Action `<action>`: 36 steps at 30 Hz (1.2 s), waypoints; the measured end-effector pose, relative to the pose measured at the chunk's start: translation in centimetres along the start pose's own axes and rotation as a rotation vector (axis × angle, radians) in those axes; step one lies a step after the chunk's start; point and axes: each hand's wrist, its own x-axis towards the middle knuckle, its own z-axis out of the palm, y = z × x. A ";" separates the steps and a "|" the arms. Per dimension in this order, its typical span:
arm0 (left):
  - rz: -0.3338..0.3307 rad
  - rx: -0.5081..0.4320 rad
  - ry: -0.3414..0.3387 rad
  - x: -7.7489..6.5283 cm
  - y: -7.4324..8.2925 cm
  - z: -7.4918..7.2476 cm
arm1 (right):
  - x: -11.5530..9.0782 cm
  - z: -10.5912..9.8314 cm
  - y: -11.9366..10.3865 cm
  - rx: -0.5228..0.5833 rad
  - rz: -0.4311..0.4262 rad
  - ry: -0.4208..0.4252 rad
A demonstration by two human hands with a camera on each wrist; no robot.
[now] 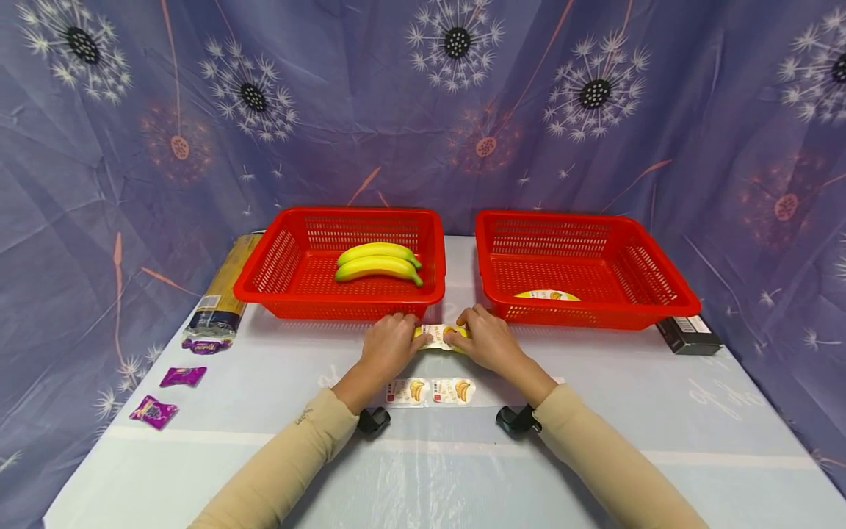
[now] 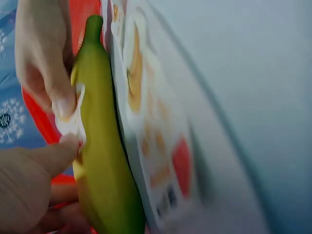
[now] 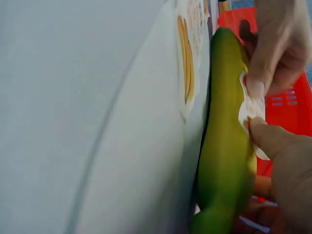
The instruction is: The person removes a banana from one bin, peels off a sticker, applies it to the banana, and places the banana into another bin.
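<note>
A yellow banana with green ends (image 2: 100, 131) lies on the table, held between my two hands. On its upper side is a white label with a banana picture (image 1: 436, 336). My left hand (image 1: 391, 342) grips one end, its thumb pressing the label and its fingers behind the fruit. From the other end my right hand (image 1: 489, 338) grips it the same way, thumb on the label (image 3: 254, 108). Closer to me, two more labels on a backing strip (image 1: 431, 391) lie flat on the table.
Two plain bananas (image 1: 378, 267) lie in the left red basket (image 1: 340, 308). The right red basket (image 1: 595, 316) holds a labelled banana (image 1: 548, 295). Purple wrapped sweets (image 1: 155, 412) and a gold package (image 1: 225, 286) are at left; a black box (image 1: 689, 336) stands right.
</note>
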 end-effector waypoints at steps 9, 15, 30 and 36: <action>0.013 -0.100 -0.095 -0.5 -0.2 -0.4 | -1.1 -0.8 1.3 0.074 -0.059 -0.063; 0.064 -0.139 -0.068 -1.0 0.2 0.0 | -1.8 -1.3 1.5 0.061 -0.057 -0.072; 0.065 -0.121 -0.093 -0.8 0.6 -0.2 | -1.4 -0.6 0.0 -0.206 -0.079 -0.061; 0.099 -0.054 -0.119 -0.5 0.8 -0.2 | -1.6 -0.7 0.6 -0.191 -0.182 -0.039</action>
